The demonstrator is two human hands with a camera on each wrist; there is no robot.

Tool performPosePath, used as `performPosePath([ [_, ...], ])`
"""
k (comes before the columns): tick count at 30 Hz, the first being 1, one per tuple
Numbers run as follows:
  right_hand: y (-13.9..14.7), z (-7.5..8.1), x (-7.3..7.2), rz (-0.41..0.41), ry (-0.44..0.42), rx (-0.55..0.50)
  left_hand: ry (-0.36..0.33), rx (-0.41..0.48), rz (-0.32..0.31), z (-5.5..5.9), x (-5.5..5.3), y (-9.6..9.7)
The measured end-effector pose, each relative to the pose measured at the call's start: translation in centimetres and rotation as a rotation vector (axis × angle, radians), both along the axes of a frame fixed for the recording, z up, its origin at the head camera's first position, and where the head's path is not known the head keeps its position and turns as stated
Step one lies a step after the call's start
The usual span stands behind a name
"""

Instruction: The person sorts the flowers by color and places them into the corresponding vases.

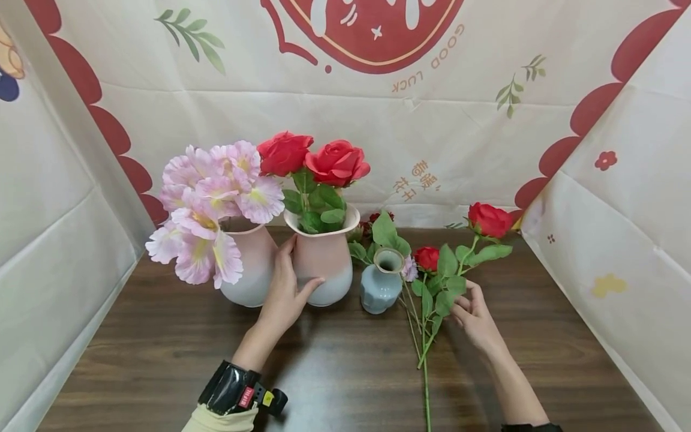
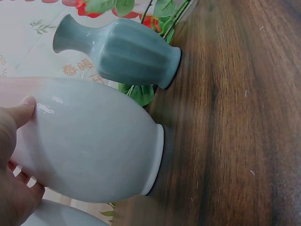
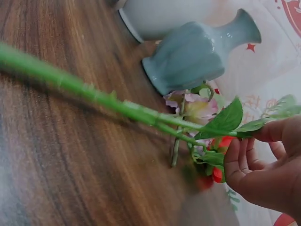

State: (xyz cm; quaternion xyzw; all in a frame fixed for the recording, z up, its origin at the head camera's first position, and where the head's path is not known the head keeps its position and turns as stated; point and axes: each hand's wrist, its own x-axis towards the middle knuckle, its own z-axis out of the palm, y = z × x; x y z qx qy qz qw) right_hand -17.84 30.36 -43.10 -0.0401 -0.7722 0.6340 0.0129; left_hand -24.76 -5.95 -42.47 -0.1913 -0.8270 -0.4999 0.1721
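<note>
My left hand [image 1: 286,294] grips the side of a pink-to-white vase [image 1: 324,264], its thumb across the front and its fingers on the left side. Two red roses [image 1: 337,163] with green leaves stand in that vase. In the head view my right hand [image 1: 477,318] is at the leafy stem of a single red rose [image 1: 490,220]. Up close in the right wrist view, thumb and fingers pinch the green stem [image 3: 113,104], which slants over the table. Between the hands stands a small blue-grey vase [image 1: 381,285], with no flower in its mouth.
A second pink-to-white vase [image 1: 248,264] holding pale pink flowers [image 1: 205,210] stands at left, close to the gripped one. Another red rose [image 1: 427,258] and a pale pink flower [image 1: 409,268] lie on the wooden table [image 1: 335,384], right of the small vase. Printed cloth [image 1: 259,108] walls the back and sides.
</note>
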Motion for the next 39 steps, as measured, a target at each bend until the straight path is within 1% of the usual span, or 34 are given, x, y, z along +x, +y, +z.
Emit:
performPosePath([
  [2, 0.0, -0.1, 0.0, -0.025, 0.009, -0.021, 0.002, -0.001, 0.001, 0.1, 0.0, 0.0],
  [5, 0.1, 0.2, 0.2, -0.066, 0.035, -0.085, 0.003, -0.002, 0.002, 0.2, 0.1, 0.0],
  [9, 0.0, 1.5, 0.3, -0.102, 0.1, -0.166, 0.011, -0.003, 0.001, 0.1, 0.0, 0.0],
  [13, -0.4, 3.7, 0.4, -0.128, 0.144, -0.205, 0.017, -0.002, 0.003, 0.1, 0.2, -0.1],
  [16, -0.9, 5.5, 0.3, -0.135, 0.194, -0.248, 0.02, -0.008, 0.008, 0.0, 0.2, -0.2],
  [20, -1.7, 8.0, 0.1, -0.109, 0.298, -0.332, 0.023, -0.013, 0.008, 0.0, 0.1, -0.1],
  [23, -2.8, 10.0, -0.3, -0.077, 0.361, -0.36, 0.018, -0.009, 0.001, 0.0, 0.0, -0.1],
  [28, -5.5, 13.4, -1.6, -0.036, 0.427, -0.368, 0.014, -0.002, 0.004, 0.0, 0.0, -0.1],
  [33, -8.5, 16.5, -3.2, -0.021, 0.482, -0.328, 0.011, -0.009, 0.006, 0.0, 0.0, 0.0],
  [36, -10.3, 18.1, -4.0, -0.007, 0.498, -0.315, 0.012, -0.009, 0.006, -0.1, 0.1, 0.0],
  [39, -11.9, 19.2, -4.9, 0.017, 0.514, -0.311, 0.002, -0.011, 0.006, -0.1, 0.2, 0.0],
])
